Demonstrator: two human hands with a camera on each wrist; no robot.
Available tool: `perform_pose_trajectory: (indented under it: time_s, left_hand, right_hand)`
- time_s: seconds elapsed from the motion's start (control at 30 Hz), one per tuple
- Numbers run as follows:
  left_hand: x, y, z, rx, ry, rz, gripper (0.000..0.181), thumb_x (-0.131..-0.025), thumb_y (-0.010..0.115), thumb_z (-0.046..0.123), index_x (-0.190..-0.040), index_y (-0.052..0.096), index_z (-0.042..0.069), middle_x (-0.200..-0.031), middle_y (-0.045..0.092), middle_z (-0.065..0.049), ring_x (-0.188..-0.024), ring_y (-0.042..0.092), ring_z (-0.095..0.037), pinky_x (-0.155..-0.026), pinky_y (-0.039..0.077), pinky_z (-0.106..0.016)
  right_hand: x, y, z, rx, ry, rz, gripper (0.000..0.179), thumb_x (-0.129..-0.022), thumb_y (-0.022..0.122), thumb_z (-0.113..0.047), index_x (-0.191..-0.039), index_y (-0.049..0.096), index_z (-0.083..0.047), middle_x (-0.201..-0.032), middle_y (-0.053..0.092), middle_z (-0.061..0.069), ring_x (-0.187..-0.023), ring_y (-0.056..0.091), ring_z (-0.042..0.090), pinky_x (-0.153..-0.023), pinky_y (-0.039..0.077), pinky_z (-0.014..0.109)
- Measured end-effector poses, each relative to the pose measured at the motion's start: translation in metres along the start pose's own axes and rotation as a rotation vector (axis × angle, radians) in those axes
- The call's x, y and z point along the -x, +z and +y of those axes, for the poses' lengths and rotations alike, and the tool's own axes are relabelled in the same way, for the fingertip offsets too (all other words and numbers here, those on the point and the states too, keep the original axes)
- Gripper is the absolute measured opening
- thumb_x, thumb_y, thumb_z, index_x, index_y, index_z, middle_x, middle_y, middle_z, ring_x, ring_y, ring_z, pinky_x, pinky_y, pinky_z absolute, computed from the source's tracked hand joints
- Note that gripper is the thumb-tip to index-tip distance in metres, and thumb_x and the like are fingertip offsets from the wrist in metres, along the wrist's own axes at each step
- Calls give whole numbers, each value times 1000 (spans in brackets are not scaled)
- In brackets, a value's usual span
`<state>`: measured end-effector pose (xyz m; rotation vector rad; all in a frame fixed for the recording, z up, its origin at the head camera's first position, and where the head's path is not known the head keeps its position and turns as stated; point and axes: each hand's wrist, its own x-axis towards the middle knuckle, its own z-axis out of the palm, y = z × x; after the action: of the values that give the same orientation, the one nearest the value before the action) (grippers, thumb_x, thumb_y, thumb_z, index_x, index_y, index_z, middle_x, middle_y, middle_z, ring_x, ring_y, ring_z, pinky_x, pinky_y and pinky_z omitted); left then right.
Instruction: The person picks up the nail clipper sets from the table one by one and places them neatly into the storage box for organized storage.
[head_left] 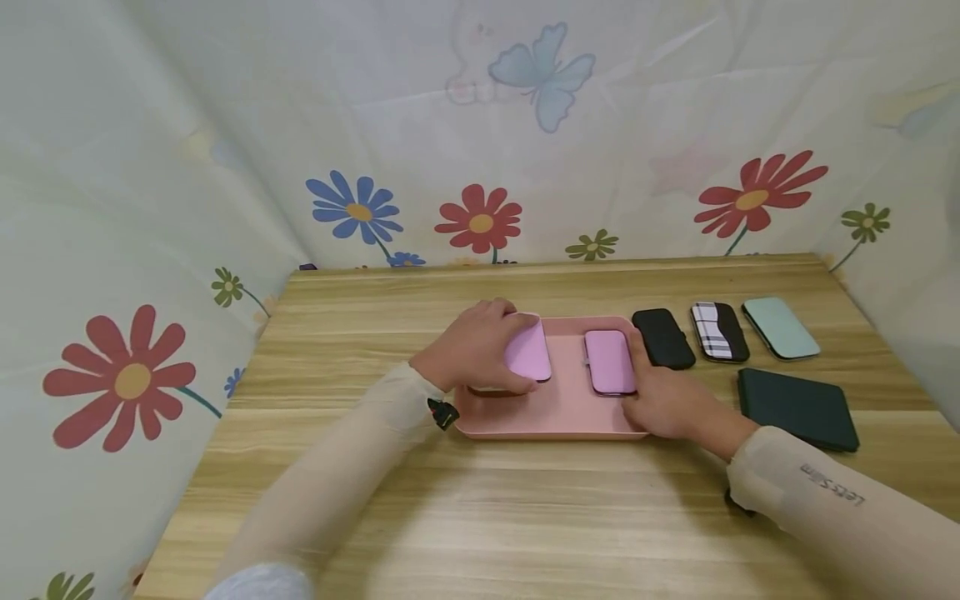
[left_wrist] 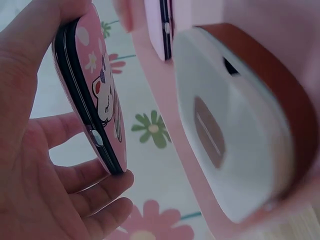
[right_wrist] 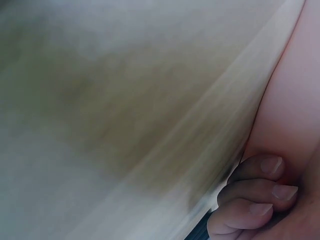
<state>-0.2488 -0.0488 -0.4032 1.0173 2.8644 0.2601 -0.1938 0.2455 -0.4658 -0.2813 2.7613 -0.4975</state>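
A shallow pink tray (head_left: 566,412) lies on the table. My left hand (head_left: 480,346) holds a slim pink clasp case (head_left: 529,350) above the tray's left end, thumb on the near edge and fingers on the far one. In the left wrist view that clasp case shows a cartoon face and dark rim. A white case (left_wrist: 210,100) with a brown band sits in the tray beside it, mostly hidden in the head view. My right hand (head_left: 667,400) grips the tray's right side, fingers curled against the outer wall. Near its index finger a lilac case (head_left: 610,361) lies inside the tray.
Right of the tray lie a black case (head_left: 663,339), a plaid-and-black case (head_left: 718,332) and a mint case (head_left: 782,327). Nearer me is a dark green flat case (head_left: 797,410). A flowered cloth (head_left: 637,183) hangs behind the wooden table (head_left: 352,325).
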Motion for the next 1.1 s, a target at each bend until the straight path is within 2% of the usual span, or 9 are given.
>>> perform_pose_trajectory:
  time_s: [0.1,0.23,0.33,0.47,0.7,0.93,1.1]
  left_hand:
    - [-7,1,8,-27,12,-12,94,-69,73,74,-147,50,27,-136,50,-4,-115,46,-19,-98,46,-37]
    - [-16,1,18,-51,4,-35,94,-68,71,77,-147,49,32,-136,49,-1,-116,45,-18,-87,51,-39]
    - [-22,2,25,-73,17,-57,92,-69,70,76,-147,49,32,-134,51,0,-115,46,-17,-85,51,-39]
    - [-30,5,32,-107,71,-79,90,-72,69,75,-146,51,28,-129,53,-1,-113,47,-17,-96,46,-36]
    - [-45,18,39,-198,92,-110,86,-74,68,74,-143,53,26,-132,55,-4,-116,50,-21,-105,40,-39]
    - [-51,27,42,-210,75,-164,87,-75,66,75,-145,51,26,-137,53,-6,-122,50,-23,-110,38,-43]
    - [-53,31,41,-185,51,-185,87,-75,66,75,-144,52,25,-141,52,-7,-126,49,-24,-112,37,-43]
  right_hand:
    - [1,0,-1,6,3,-7,103,-89,51,-24,-155,-28,-11,-58,52,3,-44,45,18,-43,29,32]
    - [1,0,0,10,4,-6,102,-90,50,-24,-154,-28,-8,-58,52,3,-44,44,17,-43,29,31]
    - [0,0,0,12,4,-5,102,-90,50,-25,-154,-28,-8,-58,52,3,-44,45,18,-43,30,32]
    - [-1,0,1,18,-3,1,102,-90,50,-25,-155,-27,-10,-59,53,4,-45,47,19,-44,32,33]
    - [-1,0,3,15,-9,-7,104,-88,51,-23,-154,-28,-13,-61,55,5,-46,50,20,-45,34,34]
    - [0,-1,2,13,14,-30,105,-87,50,-23,-154,-29,-10,-58,52,3,-43,46,18,-42,28,33]
    - [0,-2,1,20,6,-26,104,-87,50,-23,-154,-28,-9,-58,53,4,-44,47,19,-42,29,33]
